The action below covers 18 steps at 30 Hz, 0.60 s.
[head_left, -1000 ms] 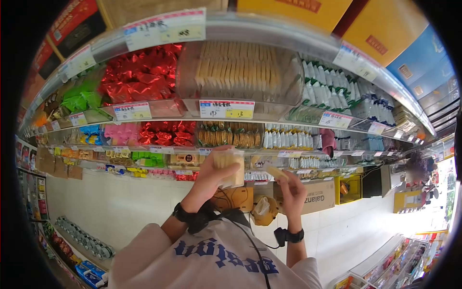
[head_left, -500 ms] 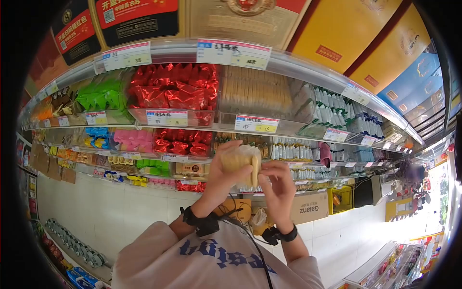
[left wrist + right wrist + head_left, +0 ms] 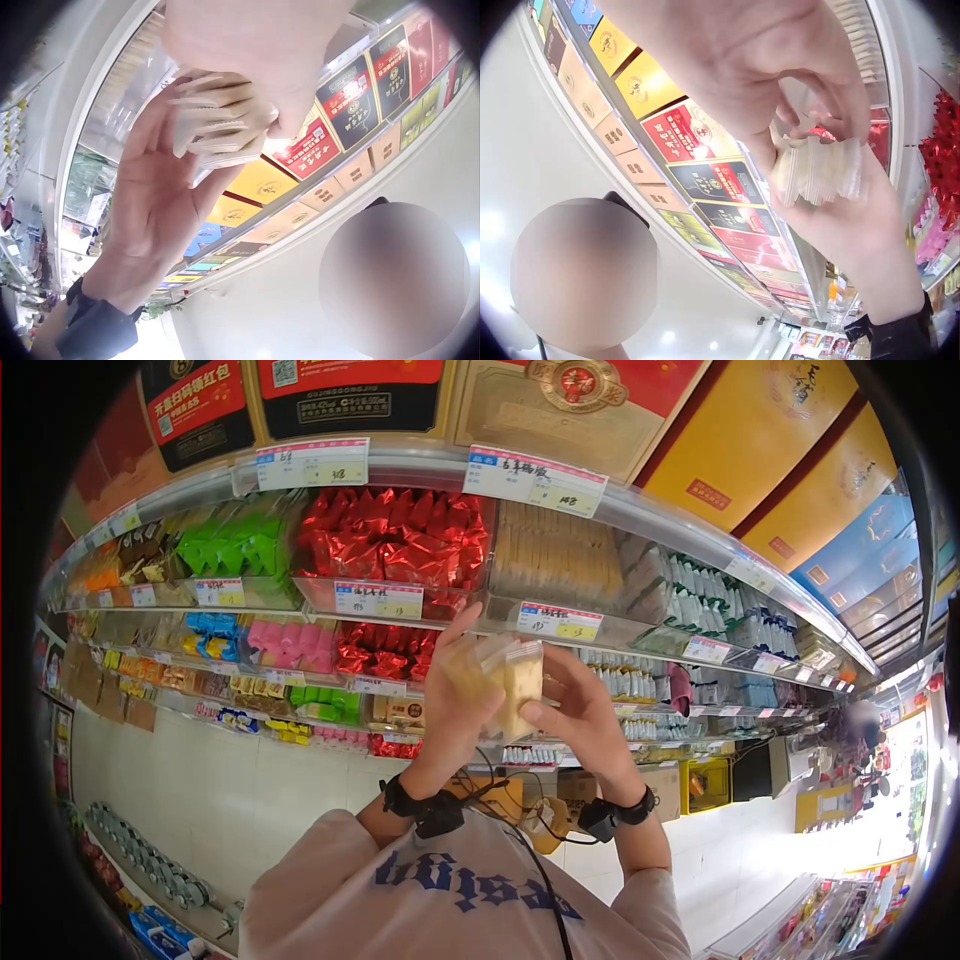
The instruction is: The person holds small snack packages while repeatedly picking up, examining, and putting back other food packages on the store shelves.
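Note:
My left hand [image 3: 455, 705] grips a small stack of pale crackers in clear wrappers [image 3: 515, 685] in front of the shelves. From the other side, my right hand [image 3: 590, 720] holds the same stack, its thumb pressing the front packet. In the left wrist view, the wrappers' crimped edges [image 3: 217, 124] fan out between both hands. The right wrist view shows the packets [image 3: 817, 172] side by side, between the fingers of the right hand and the left palm. Similar pale packets [image 3: 555, 550] stand in rows in a clear bin behind the hands.
Red foil packets [image 3: 390, 540] fill the bin to the left, and green ones [image 3: 235, 545] lie farther left. Price tags [image 3: 560, 620] line the shelf edges. Boxed goods [image 3: 750, 440] stand on top. A yellow crate [image 3: 705, 785] sits at the lower right.
The right hand has come in from the right with a single packet and now holds it against the left hand's stack. The head view has shifted, so the shelves sit farther right.

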Tool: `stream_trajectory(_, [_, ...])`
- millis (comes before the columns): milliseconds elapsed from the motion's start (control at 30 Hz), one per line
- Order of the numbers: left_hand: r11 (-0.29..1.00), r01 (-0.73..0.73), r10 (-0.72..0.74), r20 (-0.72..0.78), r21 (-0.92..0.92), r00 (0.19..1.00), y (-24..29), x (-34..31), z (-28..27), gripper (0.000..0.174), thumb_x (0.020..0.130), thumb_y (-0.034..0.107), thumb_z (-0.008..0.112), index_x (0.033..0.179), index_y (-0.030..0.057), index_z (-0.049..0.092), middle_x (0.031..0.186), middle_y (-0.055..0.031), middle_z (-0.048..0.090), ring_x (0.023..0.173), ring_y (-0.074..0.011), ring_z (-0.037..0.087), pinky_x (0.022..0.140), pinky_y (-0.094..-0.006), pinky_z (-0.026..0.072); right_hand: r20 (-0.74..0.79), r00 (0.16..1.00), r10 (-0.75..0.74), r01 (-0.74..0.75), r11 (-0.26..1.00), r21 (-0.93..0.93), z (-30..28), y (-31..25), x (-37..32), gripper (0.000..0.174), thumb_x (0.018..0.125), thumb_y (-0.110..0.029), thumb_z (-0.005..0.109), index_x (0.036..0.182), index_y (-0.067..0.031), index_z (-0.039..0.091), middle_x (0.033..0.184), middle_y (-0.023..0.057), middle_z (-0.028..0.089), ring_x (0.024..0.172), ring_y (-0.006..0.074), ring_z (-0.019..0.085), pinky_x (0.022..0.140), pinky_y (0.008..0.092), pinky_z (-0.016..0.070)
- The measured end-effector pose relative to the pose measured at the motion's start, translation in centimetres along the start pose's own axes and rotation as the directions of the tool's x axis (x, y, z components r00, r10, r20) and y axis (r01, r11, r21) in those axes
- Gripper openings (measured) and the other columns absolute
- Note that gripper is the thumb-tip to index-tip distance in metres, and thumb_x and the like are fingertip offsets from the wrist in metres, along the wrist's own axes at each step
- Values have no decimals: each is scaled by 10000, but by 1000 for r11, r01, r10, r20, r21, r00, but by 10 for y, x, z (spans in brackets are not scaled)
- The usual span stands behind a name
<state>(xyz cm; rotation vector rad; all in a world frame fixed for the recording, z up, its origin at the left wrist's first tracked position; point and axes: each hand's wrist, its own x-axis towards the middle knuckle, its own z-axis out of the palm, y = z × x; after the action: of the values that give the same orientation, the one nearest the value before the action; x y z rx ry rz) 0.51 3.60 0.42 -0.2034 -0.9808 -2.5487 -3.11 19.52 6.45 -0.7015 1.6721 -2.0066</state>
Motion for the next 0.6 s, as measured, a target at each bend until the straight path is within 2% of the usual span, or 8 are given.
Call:
stream_trajectory(100, [999,-18,15,58,49,998,11,5,6,971,807,380,865,1531,15,330,1304,-131,600,1205,-215,617,1015,-357,531,90,993,75,-74,997,-12,-8,5,5,536,920,-73,761,1383,13,506,1289,109,611,1200,207,600,959,341,554])
stream_trajectory(200, [995,-37,31,66,95,997,10,7,-1,989,790,434,876,1517,9,357,1270,-119,617,1167,-207,637,987,-340,541,119,993,24,-23,1000,-15,-4,3,11,502,911,-98,777,1336,12,532,1279,111,611,1186,202,601,957,357,551])
stream_trajectory(300, [997,-63,61,56,37,997,8,11,-1,882,792,290,884,1487,29,409,1240,-62,593,1147,-155,607,985,-311,511,124,990,66,-73,996,52,-6,4,16,489,908,-113,784,1315,14,542,1272,110,613,1181,195,596,999,369,518])
stream_trajectory(400, [994,-89,85,54,70,995,8,12,2,905,802,381,883,1488,30,409,1220,-51,589,1143,-154,606,978,-315,515,187,982,36,-48,997,62,-8,5,21,471,911,-112,781,1300,13,546,1280,110,611,1196,190,587,1045,376,481])
stream_trajectory(500, [996,-85,85,66,-5,994,12,11,9,880,843,449,838,1487,29,409,1227,-41,581,1135,-148,605,975,-311,513,203,978,-53,44,998,47,-6,5,24,457,907,-99,781,1284,14,549,1290,109,606,1208,185,580,1066,371,464])
stream_trajectory(600, [989,-131,131,-2,67,991,12,12,11,879,877,478,793,1504,15,385,1202,-42,585,1148,-147,601,987,-318,514,177,984,-19,8,998,62,-4,2,21,461,902,-83,783,1286,5,543,1298,107,602,1229,188,569,1069,376,461])
